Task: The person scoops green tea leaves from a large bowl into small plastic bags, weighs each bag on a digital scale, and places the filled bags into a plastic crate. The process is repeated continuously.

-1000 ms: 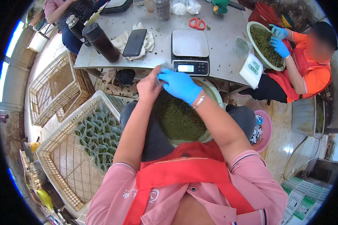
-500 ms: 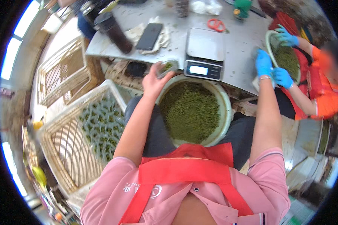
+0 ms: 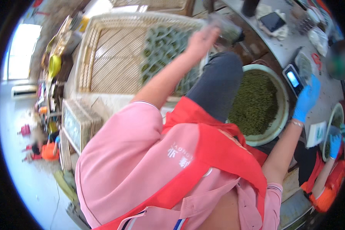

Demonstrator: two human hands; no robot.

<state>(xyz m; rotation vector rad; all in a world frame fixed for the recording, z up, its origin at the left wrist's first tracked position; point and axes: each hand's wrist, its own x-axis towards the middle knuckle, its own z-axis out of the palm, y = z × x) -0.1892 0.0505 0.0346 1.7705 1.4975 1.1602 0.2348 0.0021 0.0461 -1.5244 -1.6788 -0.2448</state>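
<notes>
My bare left hand (image 3: 198,45) is closed on a small clear plastic container (image 3: 227,31) with green bits inside, blurred by motion. It hangs by the near right edge of a cream slatted crate (image 3: 89,50). Rows of similar clear containers (image 3: 163,48) with green contents fill the crate's right side. My right hand (image 3: 308,97), in a blue glove, reaches to the digital scale (image 3: 294,79) with its fingers at the weighing plate; whether they grip anything is unclear. Between my knees stands a pale round tub (image 3: 283,103) of green granular material (image 3: 255,101).
The metal table (image 3: 280,46) bears a phone (image 3: 273,22) on a cloth, orange scissors (image 3: 316,60) and a white plastic bag (image 3: 318,40). At right, a co-worker's blue-gloved hand (image 3: 335,143) is at another tub (image 3: 336,115). A white box (image 3: 316,134) stands nearby.
My view has turned left. My left hand has carried the clear container from the table edge beside the scale to the crate. My right hand has moved from the co-worker's tub to the scale.
</notes>
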